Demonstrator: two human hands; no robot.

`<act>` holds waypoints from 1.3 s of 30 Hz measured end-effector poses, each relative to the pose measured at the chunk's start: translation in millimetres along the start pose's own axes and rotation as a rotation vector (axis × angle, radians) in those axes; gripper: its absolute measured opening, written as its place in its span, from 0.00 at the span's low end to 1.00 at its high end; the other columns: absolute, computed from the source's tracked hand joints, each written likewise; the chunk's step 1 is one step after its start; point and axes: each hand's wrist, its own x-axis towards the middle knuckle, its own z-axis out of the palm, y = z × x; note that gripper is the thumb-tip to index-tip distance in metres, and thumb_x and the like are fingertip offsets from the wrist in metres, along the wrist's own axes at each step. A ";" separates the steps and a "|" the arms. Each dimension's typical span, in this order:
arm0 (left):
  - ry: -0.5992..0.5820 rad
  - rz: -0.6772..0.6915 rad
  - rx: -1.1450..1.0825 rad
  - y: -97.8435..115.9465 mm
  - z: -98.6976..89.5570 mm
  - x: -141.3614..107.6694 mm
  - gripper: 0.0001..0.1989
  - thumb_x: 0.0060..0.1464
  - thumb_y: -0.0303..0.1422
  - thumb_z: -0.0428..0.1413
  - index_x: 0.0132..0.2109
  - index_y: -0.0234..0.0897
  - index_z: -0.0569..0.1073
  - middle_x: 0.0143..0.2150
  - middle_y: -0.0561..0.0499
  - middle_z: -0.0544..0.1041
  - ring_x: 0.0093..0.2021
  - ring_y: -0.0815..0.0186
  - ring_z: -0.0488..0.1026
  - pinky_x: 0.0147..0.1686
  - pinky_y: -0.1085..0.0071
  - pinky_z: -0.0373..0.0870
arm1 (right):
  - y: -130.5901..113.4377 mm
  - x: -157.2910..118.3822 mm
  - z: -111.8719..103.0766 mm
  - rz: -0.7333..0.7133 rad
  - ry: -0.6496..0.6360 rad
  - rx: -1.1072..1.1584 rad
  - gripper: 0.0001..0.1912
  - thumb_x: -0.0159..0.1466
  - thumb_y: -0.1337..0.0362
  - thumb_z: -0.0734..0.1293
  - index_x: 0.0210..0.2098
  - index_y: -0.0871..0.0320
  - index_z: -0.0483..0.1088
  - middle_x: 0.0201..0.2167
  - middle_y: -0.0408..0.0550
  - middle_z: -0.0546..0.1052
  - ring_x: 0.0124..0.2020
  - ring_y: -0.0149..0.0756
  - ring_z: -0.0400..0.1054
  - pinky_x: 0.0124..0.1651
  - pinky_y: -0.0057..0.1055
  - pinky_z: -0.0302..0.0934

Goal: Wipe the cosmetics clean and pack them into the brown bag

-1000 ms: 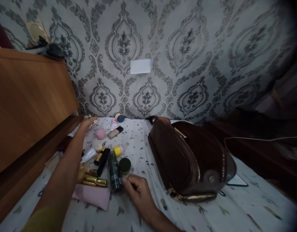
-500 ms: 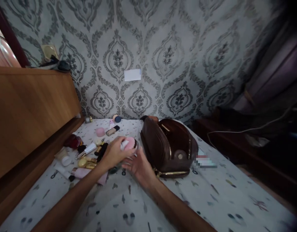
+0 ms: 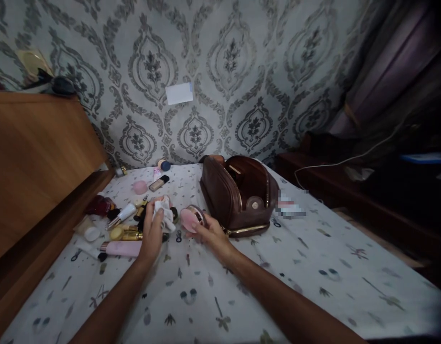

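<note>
A white crumpled cloth or tissue [image 3: 163, 215] is in my left hand [image 3: 152, 234], its fingers closed round it. Between the thumb and fingers of my right hand [image 3: 214, 236] is a round pink compact [image 3: 192, 218], tilted with its pink face towards me. Just right of that hand stands a dark brown bag [image 3: 238, 196], unzipped and gaping at the top. Left of my left hand lie several cosmetics, among them a pink tube [image 3: 122, 248], a yellow-capped item [image 3: 117, 233] and a white tube [image 3: 125, 213].
Farther back on the patterned sheet [image 3: 192, 296] lie a pink jar [image 3: 139, 187], a foundation bottle [image 3: 159, 183] and a round dark-lidded item [image 3: 164, 165]. A wooden cabinet [image 3: 41, 162] borders the left side. The patterned wall [image 3: 220, 71] rises behind.
My hands have moved apart. The compact is now in my right hand, which was open before, and the white cloth stays in my left. The camera view has shifted, so the bag appears farther left.
</note>
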 end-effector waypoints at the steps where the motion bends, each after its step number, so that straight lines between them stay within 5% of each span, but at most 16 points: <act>1: 0.007 0.105 0.109 3.3 0.2 -5.0 0.18 0.65 0.39 0.44 0.58 0.42 0.64 0.56 0.45 0.72 0.59 0.58 0.69 0.58 0.62 0.65 | 0.8 0.1 0.7 -0.029 0.002 -0.070 0.22 0.54 0.57 0.74 0.48 0.54 0.75 0.40 0.45 0.78 0.39 0.38 0.71 0.39 0.35 0.71; 6: -0.291 0.748 0.478 7.9 8.1 -24.2 0.21 0.65 0.29 0.47 0.64 0.39 0.61 0.59 0.41 0.70 0.62 0.56 0.65 0.62 0.57 0.61 | 7.0 -3.3 -2.3 -0.206 -0.032 -0.499 0.17 0.55 0.66 0.68 0.44 0.59 0.75 0.35 0.44 0.77 0.34 0.35 0.68 0.41 0.32 0.65; 9: -0.405 0.907 0.607 2.9 11.6 -22.5 0.18 0.64 0.27 0.48 0.59 0.36 0.68 0.55 0.40 0.74 0.60 0.56 0.67 0.62 0.55 0.63 | 9.6 -7.1 -4.9 -0.267 -0.068 -0.626 0.13 0.52 0.68 0.66 0.38 0.60 0.74 0.31 0.43 0.75 0.33 0.35 0.66 0.38 0.30 0.63; 13: -0.335 0.786 0.543 -0.1 6.0 -12.6 0.13 0.64 0.29 0.49 0.53 0.35 0.73 0.51 0.42 0.75 0.53 0.58 0.71 0.54 0.61 0.69 | 6.8 -12.2 -0.3 -0.218 -0.142 -0.591 0.12 0.56 0.66 0.66 0.40 0.60 0.73 0.28 0.40 0.70 0.29 0.30 0.61 0.33 0.27 0.59; 21: -0.273 -0.015 0.170 -4.4 4.8 -9.7 0.24 0.63 0.49 0.48 0.55 0.38 0.73 0.53 0.44 0.77 0.56 0.55 0.72 0.59 0.60 0.65 | -2.3 -12.5 6.4 -0.016 -0.163 0.041 0.26 0.54 0.50 0.74 0.47 0.56 0.71 0.38 0.44 0.72 0.36 0.34 0.68 0.35 0.31 0.70; 25: -0.277 -0.122 0.145 -4.5 11.0 -12.4 0.28 0.58 0.52 0.53 0.57 0.38 0.71 0.57 0.45 0.75 0.60 0.54 0.69 0.62 0.61 0.62 | -3.3 -12.0 4.9 0.034 -0.170 0.171 0.26 0.56 0.47 0.73 0.48 0.53 0.70 0.44 0.45 0.73 0.37 0.34 0.70 0.30 0.28 0.69; 29: -0.265 -0.057 0.161 -3.3 10.5 -11.8 0.27 0.57 0.51 0.53 0.55 0.37 0.71 0.54 0.44 0.76 0.56 0.54 0.72 0.58 0.61 0.65 | -0.3 -11.4 4.5 0.103 -0.129 0.095 0.28 0.57 0.42 0.71 0.49 0.51 0.66 0.48 0.46 0.72 0.35 0.34 0.72 0.26 0.28 0.68; 33: -0.224 0.204 0.340 -10.8 7.4 -13.5 0.23 0.60 0.47 0.52 0.54 0.36 0.70 0.51 0.43 0.77 0.51 0.54 0.74 0.53 0.60 0.68 | -0.7 -9.9 3.6 0.110 -0.056 0.041 0.32 0.54 0.39 0.71 0.48 0.53 0.65 0.43 0.45 0.74 0.32 0.33 0.71 0.24 0.27 0.65; 39: -0.261 0.638 0.591 -18.9 6.9 -17.4 0.16 0.64 0.35 0.50 0.56 0.37 0.68 0.49 0.44 0.75 0.49 0.58 0.73 0.48 0.65 0.70 | 3.0 -9.9 4.8 0.129 0.037 0.157 0.36 0.48 0.43 0.76 0.49 0.55 0.67 0.36 0.40 0.72 0.37 0.32 0.71 0.40 0.31 0.69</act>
